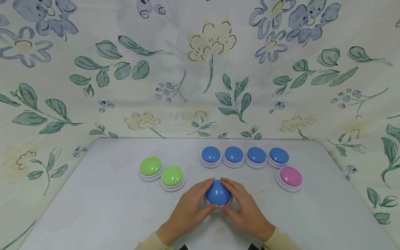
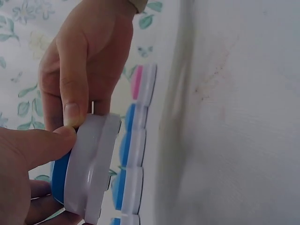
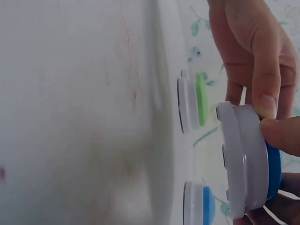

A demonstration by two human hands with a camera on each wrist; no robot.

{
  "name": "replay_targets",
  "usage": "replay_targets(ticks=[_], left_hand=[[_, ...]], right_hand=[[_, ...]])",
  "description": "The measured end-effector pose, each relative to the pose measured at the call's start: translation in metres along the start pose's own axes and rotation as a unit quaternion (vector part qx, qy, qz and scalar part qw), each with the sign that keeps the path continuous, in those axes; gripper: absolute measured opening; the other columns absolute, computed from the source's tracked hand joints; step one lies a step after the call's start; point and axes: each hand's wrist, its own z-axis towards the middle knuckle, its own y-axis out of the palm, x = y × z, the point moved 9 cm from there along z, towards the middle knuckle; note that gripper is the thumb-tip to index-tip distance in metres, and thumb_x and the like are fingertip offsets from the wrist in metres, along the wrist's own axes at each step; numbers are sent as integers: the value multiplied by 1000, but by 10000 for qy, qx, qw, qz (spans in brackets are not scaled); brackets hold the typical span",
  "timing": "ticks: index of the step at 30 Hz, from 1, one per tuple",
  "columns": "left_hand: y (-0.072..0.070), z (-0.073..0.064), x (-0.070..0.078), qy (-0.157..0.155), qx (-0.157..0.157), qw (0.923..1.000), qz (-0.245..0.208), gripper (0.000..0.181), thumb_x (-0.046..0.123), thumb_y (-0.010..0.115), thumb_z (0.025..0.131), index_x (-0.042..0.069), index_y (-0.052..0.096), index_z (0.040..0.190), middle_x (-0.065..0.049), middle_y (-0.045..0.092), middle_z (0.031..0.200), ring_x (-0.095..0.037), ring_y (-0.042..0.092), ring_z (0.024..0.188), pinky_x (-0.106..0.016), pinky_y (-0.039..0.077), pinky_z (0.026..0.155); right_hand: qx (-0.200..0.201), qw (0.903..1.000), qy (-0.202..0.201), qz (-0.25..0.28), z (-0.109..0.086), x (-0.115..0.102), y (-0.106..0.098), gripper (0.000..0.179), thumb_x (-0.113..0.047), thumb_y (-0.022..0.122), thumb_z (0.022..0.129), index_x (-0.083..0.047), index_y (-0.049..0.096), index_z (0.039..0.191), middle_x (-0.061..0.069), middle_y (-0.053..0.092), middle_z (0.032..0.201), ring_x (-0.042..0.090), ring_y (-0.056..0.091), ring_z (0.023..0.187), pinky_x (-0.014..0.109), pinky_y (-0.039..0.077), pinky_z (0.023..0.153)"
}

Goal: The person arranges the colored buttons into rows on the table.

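A blue dome push button with a white base (image 1: 218, 195) is between my two hands at the middle front of the table. My left hand (image 1: 189, 210) holds its left side, thumb at the near edge and fingers at the far edge. On the opposite side my right hand (image 1: 247, 211) grips it the same way, and the thumbs nearly meet. Both wrist views show the button's white base (image 2: 89, 164) off the tabletop, with small feet (image 3: 224, 156) showing underneath. The hands hide parts of its rim.
Several blue buttons (image 1: 233, 155) stand in a row at the back, right of centre. A pink button (image 1: 290, 177) sits at the row's right end. Two green buttons (image 1: 172, 176) are on the left. Floral cloth (image 1: 175, 76) hangs behind the white table (image 1: 103, 194).
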Motion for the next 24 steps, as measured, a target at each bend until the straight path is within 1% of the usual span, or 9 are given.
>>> replay_targets(ticks=[4,8,13,18,20,24], left_hand=[[6,6,4,55,-72,10000,-9,69,26,74,79,1,43,136,-9,50,134,-18,47,123,-32,44,98],[13,14,10,107,-219,9997,-22,68,27,70,82,0,40,137,-11,46,137,-20,46,124,-33,43,99],[21,23,15,76,-350,9993,-56,66,28,68,84,-1,41,137,-11,44,140,-19,43,127,-32,41,100],[31,32,19,158,-418,9990,2,65,29,68,85,-1,42,137,-11,43,140,-18,40,129,-30,38,102],[35,35,21,220,-438,9988,65,65,29,67,85,-1,42,136,-11,43,140,-18,40,129,-30,38,103],[44,43,26,358,-479,9980,217,65,28,67,85,-2,42,136,-11,42,141,-18,40,129,-30,39,102]], right_hand=[[101,9999,-62,-77,-2,3,-8,63,-28,66,86,-12,38,141,3,38,143,19,40,129,38,42,98],[145,9998,23,-127,-4,8,-16,64,-29,66,86,-12,38,141,2,38,143,17,39,129,37,41,99],[232,9996,41,-155,-6,13,-27,64,-25,68,85,-10,39,141,3,39,143,17,40,128,37,41,99],[294,9993,134,-190,-10,22,-37,65,-22,69,84,-11,39,140,1,39,142,18,41,128,36,41,98],[319,9992,169,-188,-12,26,-41,65,-20,69,84,-12,39,141,1,39,142,18,41,128,32,41,98],[424,9987,167,-207,-15,34,-49,66,-16,71,82,-12,40,140,1,40,142,20,42,127,20,36,100]])
